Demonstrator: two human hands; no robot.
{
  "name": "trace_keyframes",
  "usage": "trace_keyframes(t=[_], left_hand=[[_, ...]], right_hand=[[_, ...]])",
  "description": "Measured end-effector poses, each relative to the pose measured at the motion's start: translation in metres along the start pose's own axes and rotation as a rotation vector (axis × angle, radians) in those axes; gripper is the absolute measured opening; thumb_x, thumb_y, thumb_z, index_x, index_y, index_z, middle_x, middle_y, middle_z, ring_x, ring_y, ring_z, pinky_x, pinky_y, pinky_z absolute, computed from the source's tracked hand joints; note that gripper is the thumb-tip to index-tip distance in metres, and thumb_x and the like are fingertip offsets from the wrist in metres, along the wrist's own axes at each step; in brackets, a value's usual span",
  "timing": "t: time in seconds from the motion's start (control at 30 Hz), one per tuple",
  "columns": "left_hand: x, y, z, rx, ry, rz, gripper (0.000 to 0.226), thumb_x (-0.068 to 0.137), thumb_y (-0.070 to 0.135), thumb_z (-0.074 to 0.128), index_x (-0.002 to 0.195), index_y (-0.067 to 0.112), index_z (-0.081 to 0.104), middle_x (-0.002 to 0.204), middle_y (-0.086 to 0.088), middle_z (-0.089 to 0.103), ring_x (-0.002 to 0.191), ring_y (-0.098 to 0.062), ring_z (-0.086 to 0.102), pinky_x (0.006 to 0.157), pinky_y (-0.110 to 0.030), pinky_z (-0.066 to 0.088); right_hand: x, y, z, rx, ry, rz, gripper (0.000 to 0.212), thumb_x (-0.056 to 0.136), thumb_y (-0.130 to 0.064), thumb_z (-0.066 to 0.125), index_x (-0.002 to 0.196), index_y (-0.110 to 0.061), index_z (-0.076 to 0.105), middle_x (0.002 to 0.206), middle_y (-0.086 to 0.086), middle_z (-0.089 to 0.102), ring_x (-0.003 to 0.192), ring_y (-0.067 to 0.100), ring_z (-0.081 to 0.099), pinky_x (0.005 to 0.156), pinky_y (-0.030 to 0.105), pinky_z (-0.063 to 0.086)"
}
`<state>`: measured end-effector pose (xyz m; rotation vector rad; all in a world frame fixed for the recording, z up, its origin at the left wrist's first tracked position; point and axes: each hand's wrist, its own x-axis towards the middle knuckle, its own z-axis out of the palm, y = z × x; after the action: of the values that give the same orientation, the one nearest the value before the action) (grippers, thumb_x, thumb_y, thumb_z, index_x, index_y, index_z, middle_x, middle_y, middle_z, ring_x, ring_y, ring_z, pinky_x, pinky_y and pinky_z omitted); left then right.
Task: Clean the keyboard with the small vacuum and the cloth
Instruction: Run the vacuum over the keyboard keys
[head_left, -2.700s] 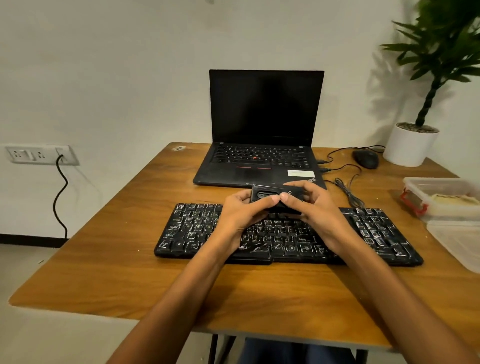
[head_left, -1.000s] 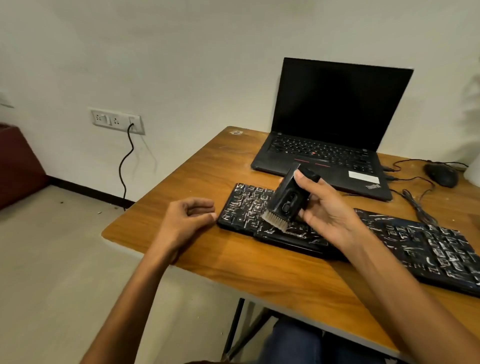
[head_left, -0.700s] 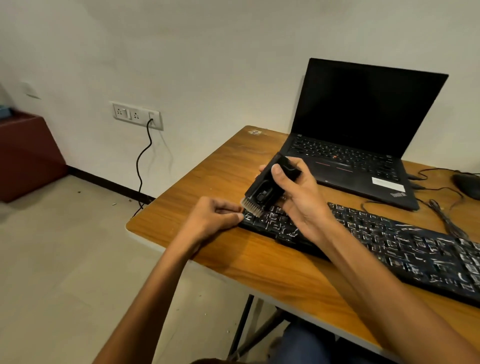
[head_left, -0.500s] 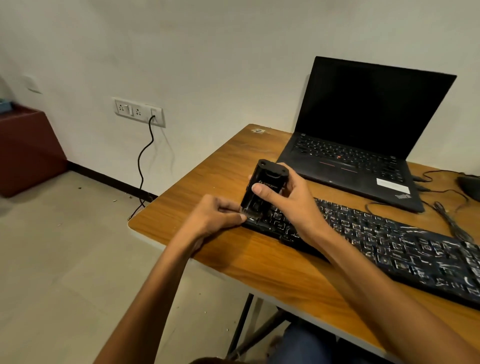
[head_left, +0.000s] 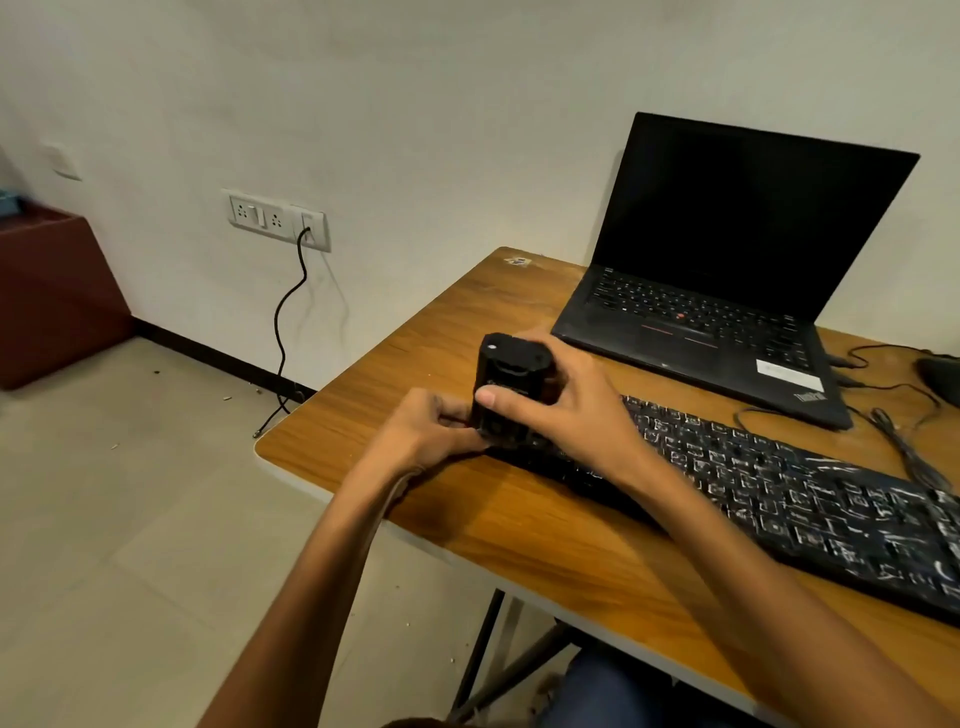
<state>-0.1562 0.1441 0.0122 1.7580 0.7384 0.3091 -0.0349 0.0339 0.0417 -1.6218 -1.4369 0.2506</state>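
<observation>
Currently, taking the keyboard (head_left: 779, 493) as reference.

Far left of it, off the bench: a reddish-brown cabinet (head_left: 52, 291) on the floor against the wall. Closer in, a wall socket plate (head_left: 278, 218) with a black cord (head_left: 283, 332) plugged in at its right end and hanging to the floor.

The bench (head_left: 519, 525) is wood-topped. The keyboard lies flat on it, running diagonally. It's black, with keys smeared in white marks.

Left hand (head_left: 421, 436) is at the keyboard's left end, fingers curled and thumb at the near corner. Its fingertips are against the lower side of the small vacuum (head_left: 511, 384). Can't tell whether it grips the keyboard edge or the vacuum body.

The vacuum is black and upright, lower end down on the keyboard's leftmost keys; that end is hidden.

Right hand (head_left: 566, 410) wraps the vacuum from the right, thumb across the front face and fingers behind. Its forearm crosses over the keyboard's near left part.

Behind the keyboard: a black laptop (head_left: 727, 291), lid open, screen dark, flat on the bench and apart from the keyboard.

Behind the keyboard's right end: loose black cables (head_left: 904, 447) and a black mouse (head_left: 943, 379), cut off by the frame edge.
</observation>
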Motion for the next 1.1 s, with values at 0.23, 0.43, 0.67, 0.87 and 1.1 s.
trace_keyframes(t=[0.23, 0.43, 0.67, 0.87, 1.1], left_hand=[[0.002, 0.003, 0.002, 0.007, 0.010, 0.001, 0.016, 0.077, 0.011, 0.071, 0.092, 0.015, 0.070, 0.078, 0.004, 0.068, 0.071, -0.004, 0.061, 0.062, -0.013, 0.044], [0.000, 0.004, -0.001, 0.058, -0.010, -0.011, 0.013, 0.078, 0.015, 0.069, 0.090, 0.020, 0.071, 0.087, 0.002, 0.069, 0.087, -0.011, 0.062, 0.082, -0.027, 0.045], [0.003, 0.005, -0.003, 0.095, -0.043, -0.009, 0.011, 0.079, 0.013, 0.068, 0.081, 0.024, 0.069, 0.088, 0.003, 0.069, 0.088, -0.010, 0.061, 0.084, -0.028, 0.045], [0.002, 0.005, -0.002, 0.085, -0.032, -0.045, 0.010, 0.078, 0.017, 0.069, 0.086, 0.022, 0.070, 0.093, 0.001, 0.068, 0.093, -0.014, 0.060, 0.092, -0.035, 0.043], [0.001, 0.001, 0.002, 0.123, 0.016, 0.009, 0.012, 0.078, 0.019, 0.071, 0.089, 0.021, 0.070, 0.091, 0.002, 0.069, 0.088, -0.010, 0.062, 0.090, -0.031, 0.049]], right_hand=[[-0.023, -0.001, -0.047, -0.109, -0.083, 0.040, 0.036, 0.061, -0.057, 0.064, 0.093, -0.043, 0.056, 0.088, -0.020, 0.064, 0.085, -0.004, 0.060, 0.071, 0.013, 0.050], [0.007, 0.009, -0.012, 0.020, -0.015, 0.067, 0.041, 0.071, -0.037, 0.071, 0.106, -0.028, 0.054, 0.097, -0.013, 0.060, 0.092, 0.003, 0.059, 0.072, 0.014, 0.047], [0.014, 0.018, -0.004, 0.058, -0.036, 0.075, 0.042, 0.070, -0.041, 0.069, 0.105, -0.023, 0.055, 0.097, -0.009, 0.062, 0.093, 0.005, 0.059, 0.076, 0.021, 0.047], [0.020, 0.016, -0.013, -0.011, 0.018, 0.020, 0.037, 0.073, -0.036, 0.070, 0.106, -0.028, 0.054, 0.096, -0.016, 0.059, 0.093, -0.001, 0.057, 0.074, 0.013, 0.049], [0.007, 0.030, -0.043, -0.083, 0.219, 0.022, 0.029, 0.076, -0.033, 0.069, 0.100, -0.021, 0.058, 0.090, -0.011, 0.062, 0.083, -0.003, 0.058, 0.069, 0.005, 0.045]])
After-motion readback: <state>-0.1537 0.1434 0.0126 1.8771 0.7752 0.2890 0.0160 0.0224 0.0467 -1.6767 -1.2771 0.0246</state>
